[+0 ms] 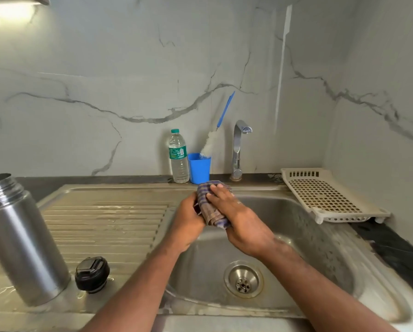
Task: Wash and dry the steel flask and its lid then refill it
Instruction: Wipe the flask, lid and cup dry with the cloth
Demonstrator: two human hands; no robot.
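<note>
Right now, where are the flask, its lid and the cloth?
flask [24, 240]: head view, middle of its steel body.
lid [92, 274]: head view, top of the black cap on the drainboard.
cloth [211, 212]: head view, checked fold between both hands.

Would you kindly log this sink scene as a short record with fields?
left hand: grips checked cloth
right hand: holds the cloth, over sink basin
steel flask: upright, open, on drainboard
lid: on drainboard beside flask
water bottle: capped, behind sink
blue cup: holds bottle brush
tap: no water visible
drying rack: right of basin
</note>
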